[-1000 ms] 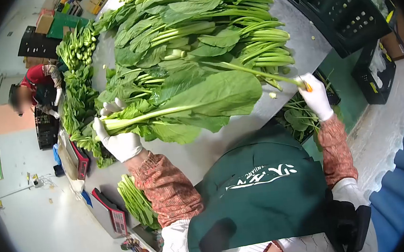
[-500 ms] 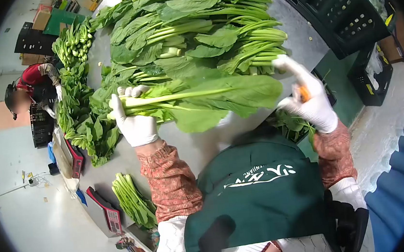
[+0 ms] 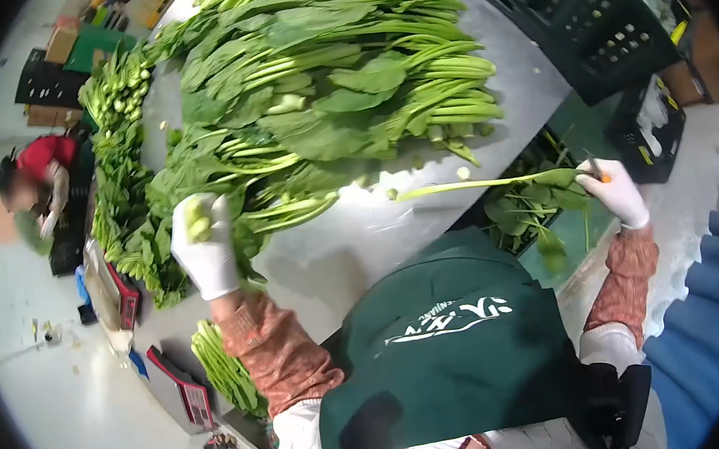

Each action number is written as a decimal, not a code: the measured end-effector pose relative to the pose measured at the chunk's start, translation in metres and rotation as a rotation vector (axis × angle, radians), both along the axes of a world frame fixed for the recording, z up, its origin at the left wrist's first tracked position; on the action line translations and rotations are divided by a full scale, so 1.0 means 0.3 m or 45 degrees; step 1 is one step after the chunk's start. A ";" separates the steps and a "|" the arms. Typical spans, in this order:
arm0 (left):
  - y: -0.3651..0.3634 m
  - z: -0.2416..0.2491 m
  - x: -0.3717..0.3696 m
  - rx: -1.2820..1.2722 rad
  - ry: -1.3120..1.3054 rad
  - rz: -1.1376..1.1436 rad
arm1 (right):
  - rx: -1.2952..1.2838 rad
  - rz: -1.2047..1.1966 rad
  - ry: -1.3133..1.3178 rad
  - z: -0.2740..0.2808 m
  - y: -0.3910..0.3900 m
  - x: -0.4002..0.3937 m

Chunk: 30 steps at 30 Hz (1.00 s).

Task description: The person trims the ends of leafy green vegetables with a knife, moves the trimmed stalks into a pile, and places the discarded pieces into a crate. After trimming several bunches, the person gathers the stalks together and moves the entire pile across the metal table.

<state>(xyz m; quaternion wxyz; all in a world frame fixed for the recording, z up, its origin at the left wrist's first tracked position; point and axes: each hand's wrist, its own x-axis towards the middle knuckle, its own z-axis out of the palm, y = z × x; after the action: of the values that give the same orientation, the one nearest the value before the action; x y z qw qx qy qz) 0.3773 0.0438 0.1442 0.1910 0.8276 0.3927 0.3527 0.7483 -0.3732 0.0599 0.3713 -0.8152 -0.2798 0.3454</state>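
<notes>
My left hand (image 3: 207, 255), in a white glove, is closed round a bunch of leafy greens, its pale cut stem ends (image 3: 197, 220) pointing up at me. Most of that bunch is hidden behind the hand. To the right, my right hand (image 3: 618, 196), also gloved, pinches a single leaf stalk (image 3: 477, 184) by its leafy end; the long pale stem reaches left over the table edge. A small tool with an orange part (image 3: 604, 177) and a dark tip is in the same hand. Ahead lies a large pile of leafy greens (image 3: 318, 64).
Below the stalk, a dark crate (image 3: 555, 141) holds loose leaves. Black crates (image 3: 569, 14) stand at the right. Scraps lie on the metal table (image 3: 328, 262). Red-edged scales (image 3: 183, 389) and another bunch (image 3: 226, 367) are at the left. A co-worker (image 3: 47, 168) is at far left.
My left hand has moved left and turned, so the stem ends now face me. My right hand has moved right and now carries a single stalk out over the dark crate.
</notes>
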 end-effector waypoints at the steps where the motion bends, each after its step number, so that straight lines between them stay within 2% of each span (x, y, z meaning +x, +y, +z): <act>1: 0.007 -0.001 -0.018 -0.073 -0.003 0.051 | -0.100 0.054 -0.324 -0.094 -0.058 0.015; 2: 0.012 -0.007 -0.027 -0.148 -0.005 0.105 | -0.207 0.116 -0.647 -0.144 -0.105 0.025; 3: 0.014 -0.019 -0.019 -0.156 -0.020 0.052 | -0.533 0.071 -0.858 -0.105 -0.073 -0.006; 4: -0.001 -0.028 0.008 -0.146 0.002 -0.021 | -0.474 -0.060 -0.802 -0.062 -0.020 -0.032; 5: -0.030 -0.018 0.050 -0.129 0.031 -0.095 | -0.049 -0.139 -0.704 -0.111 0.004 -0.013; 6: -0.055 -0.011 0.088 -0.105 0.062 -0.172 | 0.250 -0.265 -0.448 -0.124 0.076 -0.028; 7: -0.071 -0.025 0.119 -0.152 0.028 -0.224 | 0.333 -0.261 -0.472 -0.113 0.158 -0.049; 8: -0.092 -0.031 0.157 -0.172 0.011 -0.272 | 0.139 -0.182 -0.572 -0.064 0.244 -0.075; 9: -0.116 -0.025 0.189 -0.192 0.036 -0.306 | 0.266 -0.105 -0.715 -0.091 0.303 -0.092; 12: -0.153 -0.018 0.235 -0.225 0.014 -0.406 | 0.122 0.044 -0.892 -0.202 0.468 -0.108; 14: -0.153 -0.006 0.228 -0.193 0.016 -0.410 | -0.172 0.127 -0.905 -0.221 0.498 -0.096; 15: -0.144 -0.001 0.214 -0.208 0.005 -0.379 | 0.030 0.078 -0.873 -0.207 0.484 -0.096; 17: -0.139 -0.002 0.160 -0.262 0.001 -0.309 | 0.423 0.069 -0.701 -0.121 0.428 -0.116; 18: -0.140 -0.003 0.142 -0.261 0.010 -0.284 | 0.496 -0.009 -0.245 -0.075 0.395 -0.140; 19: -0.141 -0.004 0.129 -0.259 0.013 -0.262 | 0.359 0.009 -0.038 0.015 0.356 -0.145; 20: -0.142 -0.005 0.122 -0.256 0.012 -0.240 | 0.487 -0.034 0.126 0.012 0.308 -0.140; 22: -0.173 0.003 0.136 -0.124 0.019 -0.279 | 0.486 -0.329 0.463 0.110 0.229 -0.140; 25: -0.285 0.071 0.215 0.077 0.043 -0.450 | 0.559 -0.377 0.436 0.127 0.229 -0.162; 27: -0.361 0.078 0.275 0.373 0.120 -0.724 | 0.513 -0.388 0.481 0.156 0.292 -0.214; 28: -0.411 0.104 0.314 0.291 0.132 -0.919 | 0.511 -0.396 0.522 0.159 0.325 -0.241; 29: -0.455 0.078 0.352 0.509 0.259 -0.896 | 0.494 -0.367 0.595 0.155 0.353 -0.263; 30: -0.481 0.057 0.385 0.536 0.302 -0.955 | 0.548 -0.313 0.678 0.153 0.375 -0.288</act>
<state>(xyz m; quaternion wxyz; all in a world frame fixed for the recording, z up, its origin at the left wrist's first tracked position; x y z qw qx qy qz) 0.4928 -0.1005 0.1613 0.0868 0.9684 0.0041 0.2339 0.6620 -0.2606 0.1057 0.6330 -0.6274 -0.1394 0.4315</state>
